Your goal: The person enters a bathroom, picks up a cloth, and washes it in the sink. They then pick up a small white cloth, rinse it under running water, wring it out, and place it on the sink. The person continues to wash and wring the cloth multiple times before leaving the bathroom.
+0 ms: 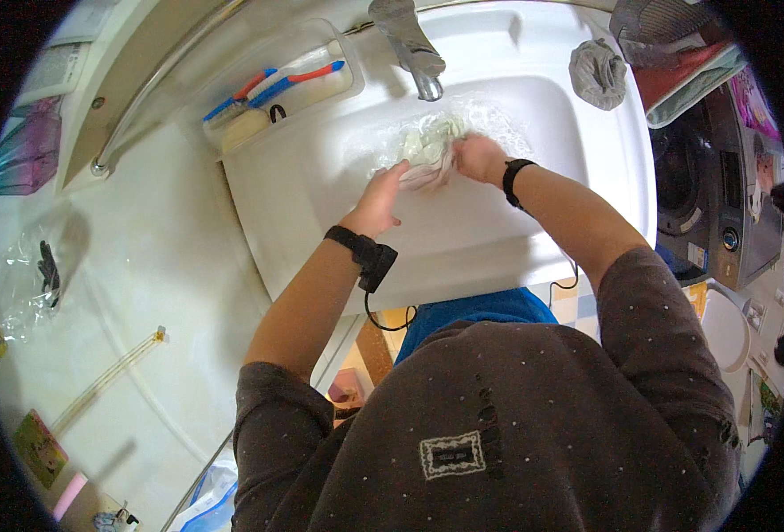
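Both hands are in a white sink basin (558,126), at a wet, light-coloured cloth (425,149) in splashing water. My left hand (379,196) pinches the cloth's near left edge between thumb and fingers. At the cloth's right side, my right hand (477,156) is closed on a bunched part of it; its fingers are blurred. The metal faucet (418,60) stands beyond the hands, its spout over the basin. Water and foam partly hide the cloth.
A clear plastic tray (359,73) with blue-and-red brushes (292,80) stands at the upper left. A crumpled grey cloth (598,74) lies on the sink's right rim. A front-loading washing machine (704,193) is to the right; cables hang from both wristbands.
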Tool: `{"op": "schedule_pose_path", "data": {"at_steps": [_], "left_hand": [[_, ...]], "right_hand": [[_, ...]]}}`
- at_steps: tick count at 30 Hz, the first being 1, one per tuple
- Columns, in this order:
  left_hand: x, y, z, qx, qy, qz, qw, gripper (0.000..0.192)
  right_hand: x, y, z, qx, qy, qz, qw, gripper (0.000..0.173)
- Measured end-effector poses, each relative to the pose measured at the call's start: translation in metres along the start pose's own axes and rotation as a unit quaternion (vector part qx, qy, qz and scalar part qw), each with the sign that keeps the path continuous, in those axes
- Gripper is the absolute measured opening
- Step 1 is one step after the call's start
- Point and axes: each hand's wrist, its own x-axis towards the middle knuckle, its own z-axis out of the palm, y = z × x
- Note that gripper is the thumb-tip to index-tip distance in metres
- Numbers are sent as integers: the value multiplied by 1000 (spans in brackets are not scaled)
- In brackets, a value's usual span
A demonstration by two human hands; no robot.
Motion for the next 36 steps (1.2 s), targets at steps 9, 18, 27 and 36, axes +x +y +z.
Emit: {"op": "schedule_pose_path", "data": {"at_steps": [9, 18, 27, 36], "left_hand": [[10, 25, 11, -230, -97, -74, 966, 57], [26, 15, 23, -261, -210, 68, 940, 25], [-1, 9, -10, 28, -15, 45, 998, 57], [-2, 2, -11, 7, -21, 71, 997, 77]], "right_hand": [[-66, -54, -55, 549, -28, -215, 807, 30], [-47, -59, -57, 319, 183, -160, 916, 36], [-28, -2, -29, 15, 210, 72, 975, 35], [-8, 1, 3, 123, 224, 93, 962, 41]]}}
